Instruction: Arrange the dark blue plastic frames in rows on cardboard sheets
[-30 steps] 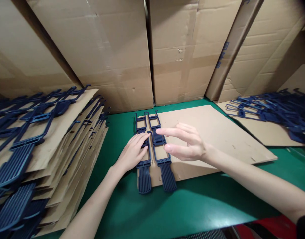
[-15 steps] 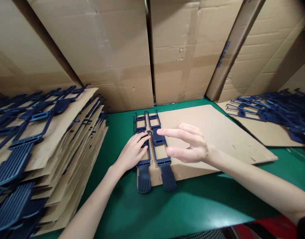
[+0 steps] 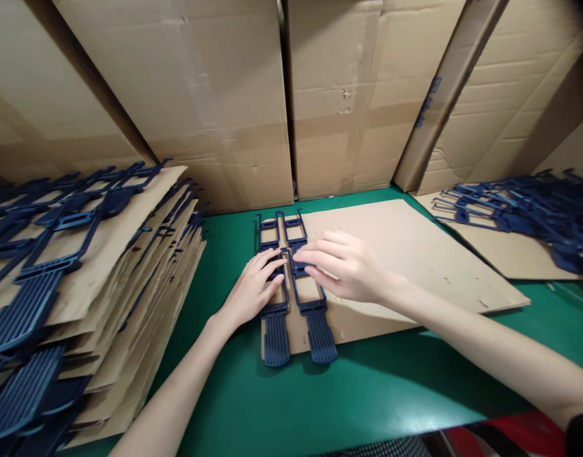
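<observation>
Two dark blue plastic frames with ribbed paddle ends lie side by side on a cardboard sheet [image 3: 406, 254]. My left hand [image 3: 251, 289] rests on the left frame [image 3: 276, 339], its fingers stretched over the middle part and hiding some of it. Over the middle of the right frame [image 3: 322, 336] is my right hand [image 3: 343, 266], with slightly bent fingers and the thumb apart from them. Nothing shows in its grasp; whether its fingertips touch the frame I cannot tell. Both paddle ends stick out past the sheet's near edge.
On the left, a tall stack of cardboard sheets [image 3: 143, 304] has similar blue frames between its layers and on top. A heap of blue frames [image 3: 534, 212] lies on cardboard at the right. Large cardboard boxes [image 3: 215, 95] stand behind the green table [image 3: 368, 387].
My right hand has turned over the right frame, its fingers drawing together and its thumb coming nearer to them. The left hand and both frames look nearly unmoved.
</observation>
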The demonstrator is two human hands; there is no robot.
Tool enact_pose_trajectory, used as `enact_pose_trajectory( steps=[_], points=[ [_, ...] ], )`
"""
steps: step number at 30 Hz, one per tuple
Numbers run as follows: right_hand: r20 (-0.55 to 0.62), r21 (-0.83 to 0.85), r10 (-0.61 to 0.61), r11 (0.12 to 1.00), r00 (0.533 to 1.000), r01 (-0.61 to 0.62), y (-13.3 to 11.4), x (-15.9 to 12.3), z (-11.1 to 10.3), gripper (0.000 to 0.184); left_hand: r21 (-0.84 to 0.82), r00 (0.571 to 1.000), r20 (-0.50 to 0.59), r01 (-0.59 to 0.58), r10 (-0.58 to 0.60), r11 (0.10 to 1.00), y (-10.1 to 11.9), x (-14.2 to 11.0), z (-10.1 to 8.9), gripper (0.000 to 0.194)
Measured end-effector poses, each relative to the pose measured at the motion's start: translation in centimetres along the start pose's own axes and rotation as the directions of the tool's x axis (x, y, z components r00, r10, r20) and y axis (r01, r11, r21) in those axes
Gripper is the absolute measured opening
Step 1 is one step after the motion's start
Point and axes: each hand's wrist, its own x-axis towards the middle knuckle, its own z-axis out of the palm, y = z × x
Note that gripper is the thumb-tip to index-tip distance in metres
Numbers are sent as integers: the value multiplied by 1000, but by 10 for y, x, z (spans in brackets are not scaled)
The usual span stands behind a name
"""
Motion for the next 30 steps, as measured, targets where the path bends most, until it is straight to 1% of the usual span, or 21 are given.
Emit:
enact_pose_trajectory(
  steps=[1, 2, 5, 7, 8, 10, 13, 16, 18, 20, 22, 26, 30],
  points=[
    [83, 15, 76, 997, 994, -78, 4, -4, 7, 28, 0, 1000, 1, 19, -19, 1000, 0, 0, 0, 36],
    [161, 26, 138, 989, 977, -144, 8, -8, 15, 35, 3, 999, 2, 37, -37, 999, 0, 1, -1, 37],
    [352, 50, 253, 956, 901, -288, 19, -20, 34, 63, -2, 997, 5, 79, -79, 997, -2, 2, -2, 41],
    [429, 57, 296, 934, 853, -353, 25, -24, 41, 71, -12, 994, 6, 109, -108, 994, -7, 5, -4, 44],
    [447, 54, 316, 924, 837, -378, 28, -24, 42, 72, -11, 992, 11, 126, -126, 992, -9, 6, -4, 46],
    [456, 40, 348, 911, 819, -410, 32, -22, 43, 75, 12, 986, 39, 162, -162, 987, -14, 11, -4, 50],
    [454, 30, 350, 913, 820, -406, 38, -14, 48, 80, 81, 977, 123, 166, -176, 983, -19, 20, -1, 57],
    [481, 32, 328, 920, 813, -390, 42, -7, 60, 85, 138, 961, 211, 151, -178, 979, -21, 27, 5, 57],
    [503, 44, 325, 916, 801, -400, 44, -6, 70, 88, 154, 952, 241, 157, -191, 975, -22, 29, 9, 55],
    [503, 63, 328, 909, 800, -412, 44, -7, 76, 88, 161, 951, 240, 161, -197, 974, -22, 30, 11, 55],
    [486, 75, 330, 907, 810, -414, 43, -8, 78, 88, 163, 956, 225, 156, -191, 974, -22, 29, 12, 54],
    [466, 79, 314, 917, 827, -392, 38, -9, 76, 85, 155, 963, 206, 142, -172, 978, -21, 27, 13, 53],
    [455, 88, 313, 916, 833, -392, 34, -12, 74, 83, 148, 967, 199, 129, -157, 981, -17, 22, 13, 53]
  ],
)
